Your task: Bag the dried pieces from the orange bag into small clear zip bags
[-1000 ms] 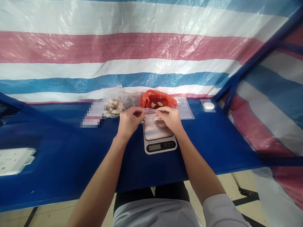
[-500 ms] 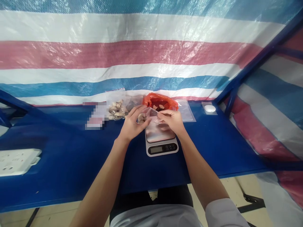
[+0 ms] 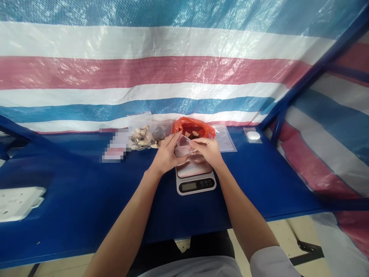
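My left hand (image 3: 168, 153) is curved around a small clear plastic bag (image 3: 182, 145), thumb below and fingers above. My right hand (image 3: 206, 151) pinches the bag's right edge between thumb and fingertips. The bag hangs over the steel plate of a white kitchen scale (image 3: 196, 186); whether anything lies inside it I cannot tell. Just behind my hands, an orange plastic bag (image 3: 198, 124) stands with its mouth spread, showing a few pale brown dried pieces (image 3: 195, 134). Clear bags of similar pieces (image 3: 142, 137) lie beyond my left hand, one partly hidden by it.
Flat clear bags (image 3: 226, 139) lie right of the orange bag. Further right is a white oval object (image 3: 253, 135) on a small clear bag. A blurred-out paper (image 3: 115, 145) lies left, and a white power strip (image 3: 20, 204) nearer me. Striped sheeting (image 3: 150, 73) hangs behind the blue table (image 3: 95, 207).
My left hand has shifted right, closer to my right hand, drawing the clear bag's sides nearer and uncovering more of the filled bag behind. The view has tipped slightly upward.
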`<state>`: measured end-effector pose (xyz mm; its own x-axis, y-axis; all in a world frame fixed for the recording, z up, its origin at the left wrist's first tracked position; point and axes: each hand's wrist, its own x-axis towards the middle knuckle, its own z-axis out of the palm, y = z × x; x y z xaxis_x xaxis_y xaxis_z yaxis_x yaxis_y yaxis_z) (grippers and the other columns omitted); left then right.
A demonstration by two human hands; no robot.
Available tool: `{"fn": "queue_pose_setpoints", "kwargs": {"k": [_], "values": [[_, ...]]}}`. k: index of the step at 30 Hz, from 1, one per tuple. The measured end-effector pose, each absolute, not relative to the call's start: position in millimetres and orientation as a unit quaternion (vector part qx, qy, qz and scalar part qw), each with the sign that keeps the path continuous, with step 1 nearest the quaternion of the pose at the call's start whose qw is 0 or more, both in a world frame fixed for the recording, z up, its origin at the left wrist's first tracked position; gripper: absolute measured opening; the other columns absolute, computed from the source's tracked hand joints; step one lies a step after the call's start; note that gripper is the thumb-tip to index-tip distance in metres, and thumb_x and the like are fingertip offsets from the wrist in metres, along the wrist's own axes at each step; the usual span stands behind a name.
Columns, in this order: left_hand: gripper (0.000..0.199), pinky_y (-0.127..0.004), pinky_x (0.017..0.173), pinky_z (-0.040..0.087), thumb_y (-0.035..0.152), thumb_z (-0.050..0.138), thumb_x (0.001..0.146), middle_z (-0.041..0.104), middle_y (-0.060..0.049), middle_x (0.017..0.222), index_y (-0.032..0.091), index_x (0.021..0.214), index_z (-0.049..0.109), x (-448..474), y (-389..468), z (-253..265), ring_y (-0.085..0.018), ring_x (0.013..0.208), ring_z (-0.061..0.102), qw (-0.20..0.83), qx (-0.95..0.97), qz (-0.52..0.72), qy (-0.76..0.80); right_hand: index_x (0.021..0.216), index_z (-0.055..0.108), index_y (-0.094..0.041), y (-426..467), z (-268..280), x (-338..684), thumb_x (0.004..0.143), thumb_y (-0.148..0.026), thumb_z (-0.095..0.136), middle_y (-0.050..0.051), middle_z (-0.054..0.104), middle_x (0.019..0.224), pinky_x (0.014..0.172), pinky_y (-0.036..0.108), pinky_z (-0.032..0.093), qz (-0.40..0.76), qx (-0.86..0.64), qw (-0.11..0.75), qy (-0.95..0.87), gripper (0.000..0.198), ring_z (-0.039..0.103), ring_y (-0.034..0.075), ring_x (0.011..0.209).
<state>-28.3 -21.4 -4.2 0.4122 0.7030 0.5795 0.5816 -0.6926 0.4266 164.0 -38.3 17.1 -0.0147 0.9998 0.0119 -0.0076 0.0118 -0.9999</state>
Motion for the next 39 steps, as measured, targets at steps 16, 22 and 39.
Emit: {"fn": "queue_pose_setpoints", "kwargs": {"k": [16, 22, 39], "values": [[0.076, -0.046, 0.103, 0.051, 0.042, 0.074, 0.081, 0.066, -0.013, 0.129, 0.020, 0.147, 0.045, -20.5, -17.9, -11.5, -0.030, 0.118, 0.062, 0.088, 0.799, 0.405, 0.436, 0.085, 0.082, -0.029, -25.2, 31.3, 168.8, 0.083, -0.028, 0.072, 0.000, 0.079, 0.092, 0.091, 0.041, 0.058, 0.228, -0.447, 0.449, -0.740, 0.011, 0.073, 0.025, 0.093], [0.073, -0.046, 0.102, 0.052, 0.036, 0.072, 0.079, 0.068, -0.013, 0.124, 0.018, 0.146, 0.047, -21.4, -16.8, -14.1, -0.030, 0.115, 0.064, 0.099, 0.794, 0.407, 0.440, 0.079, 0.082, -0.030, -12.6, 37.5, 159.5, 0.084, -0.024, 0.071, 0.000, 0.074, 0.081, 0.078, 0.034, 0.050, 0.164, -0.434, 0.328, -0.823, 0.013, 0.065, 0.020, 0.079], [0.076, -0.042, 0.098, 0.055, 0.051, 0.076, 0.078, 0.069, -0.011, 0.122, 0.019, 0.143, 0.054, -31.7, -21.9, 3.1, -0.028, 0.109, 0.066, 0.132, 0.757, 0.420, 0.483, 0.092, 0.080, -0.020, 3.8, 40.6, 161.7, 0.081, -0.038, 0.075, 0.003, 0.079, 0.090, 0.081, 0.033, 0.059, 0.449, -0.351, 0.423, -0.704, 0.022, 0.073, 0.019, 0.085]]}}
